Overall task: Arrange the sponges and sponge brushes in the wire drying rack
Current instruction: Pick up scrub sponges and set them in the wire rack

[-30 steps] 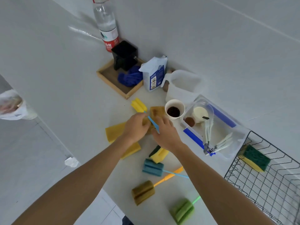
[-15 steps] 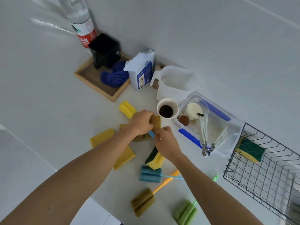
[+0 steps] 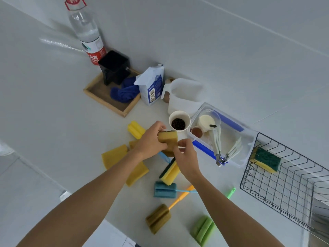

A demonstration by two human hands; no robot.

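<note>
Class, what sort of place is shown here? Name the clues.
Probably a kitchen counter: a wire drying rack beside what looks like a steel sink, sponges such as the one in the left hand, and a water bottle.

A single wide-angle camera worn on the person's head looks forward and steeply down over a white countertop (image 3: 53, 107), close enough that both bare forearms enter from the bottom edge and reach toward mid-frame. The horizon is tilted: the white wall (image 3: 231, 41) fills the top and upper right, its junction with the counter running diagonally from upper left to right. A clear plastic water bottle with a red label (image 3: 85, 31) marks the far upper left; a black wire drying rack (image 3: 288, 184) is cut off by the right edge. Lens distortion bends straight lines near the borders.
</note>
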